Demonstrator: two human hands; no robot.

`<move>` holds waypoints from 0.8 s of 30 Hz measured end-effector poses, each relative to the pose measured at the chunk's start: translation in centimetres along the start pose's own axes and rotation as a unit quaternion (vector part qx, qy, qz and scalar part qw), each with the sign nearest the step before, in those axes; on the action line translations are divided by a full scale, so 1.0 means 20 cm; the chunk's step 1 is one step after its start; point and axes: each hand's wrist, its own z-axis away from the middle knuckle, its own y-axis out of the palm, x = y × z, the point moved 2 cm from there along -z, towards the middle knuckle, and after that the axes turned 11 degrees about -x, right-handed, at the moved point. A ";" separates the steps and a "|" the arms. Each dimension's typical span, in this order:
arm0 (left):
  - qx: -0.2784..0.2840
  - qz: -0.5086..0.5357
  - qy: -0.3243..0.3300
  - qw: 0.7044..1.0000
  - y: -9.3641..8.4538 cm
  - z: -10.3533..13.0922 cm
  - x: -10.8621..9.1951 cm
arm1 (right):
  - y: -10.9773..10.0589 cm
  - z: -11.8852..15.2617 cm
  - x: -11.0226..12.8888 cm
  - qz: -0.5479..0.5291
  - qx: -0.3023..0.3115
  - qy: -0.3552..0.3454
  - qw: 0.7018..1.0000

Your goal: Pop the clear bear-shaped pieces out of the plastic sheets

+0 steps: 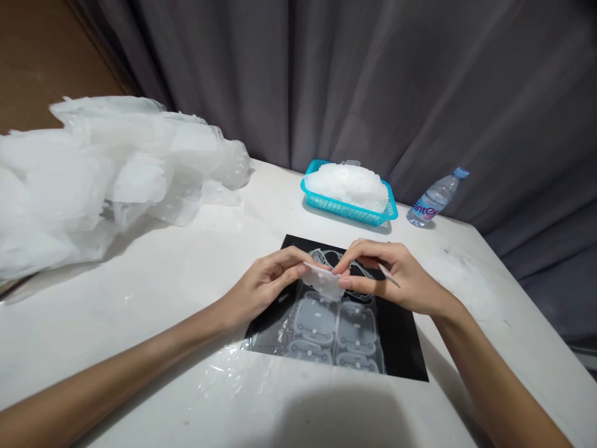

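Observation:
Above a black mat [403,342], a small translucent white plastic piece [324,284] is pinched between both hands. My left hand [275,277] grips its upper left edge with thumb and fingers. On its right side, my right hand [380,267] holds the edge between thumb and fingertips; a thin pointed tool [388,275] sticks out from that palm. Beneath, on the mat, lies a clear sheet of shaped plastic pieces [314,320], partly hidden by the hands and the held piece.
A turquoise basket [345,210] heaped with white pieces stands at the back, with a water bottle [433,198] to its right. A large pile of white translucent plastic [116,168] covers the back left. Scraps lie at right.

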 end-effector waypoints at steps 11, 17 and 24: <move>-0.016 -0.045 0.043 0.998 -0.01 0.00 -0.01 | -0.01 0.01 0.00 0.007 0.010 0.003 1.000; 0.001 -0.086 0.157 0.984 -0.01 0.05 -0.04 | -0.04 0.00 -0.02 0.049 0.009 -0.034 0.998; 0.010 -0.117 0.222 0.968 -0.03 0.07 -0.03 | -0.05 0.00 -0.02 0.054 -0.023 -0.060 0.996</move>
